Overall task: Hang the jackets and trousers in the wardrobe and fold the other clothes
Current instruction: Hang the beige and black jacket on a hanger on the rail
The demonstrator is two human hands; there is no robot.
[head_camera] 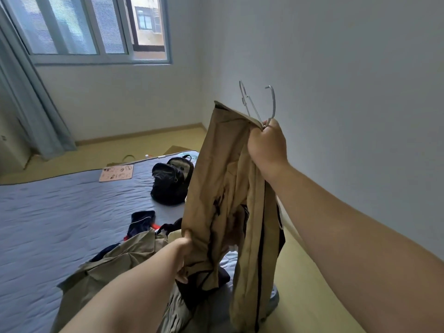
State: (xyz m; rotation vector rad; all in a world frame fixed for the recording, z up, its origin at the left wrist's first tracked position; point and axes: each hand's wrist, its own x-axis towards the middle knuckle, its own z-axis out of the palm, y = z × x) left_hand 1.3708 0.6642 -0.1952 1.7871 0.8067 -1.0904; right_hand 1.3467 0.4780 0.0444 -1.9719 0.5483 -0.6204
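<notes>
Low in frame, the left hand (185, 248) is pinched onto the tan garment (216, 188), probably to spread it for hanging; its top and two wire hangers (258, 104) are clenched together in the right hand (266, 145), above the bed (60, 212).

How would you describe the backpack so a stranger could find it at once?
Below the window lies a wide blue-grey mattress. Near its far edge, right of a flat pink card, sits the backpack. It is the only black, bulky, padded thing there; the dark clothes nearer the camera lie limp and crumpled.
</notes>
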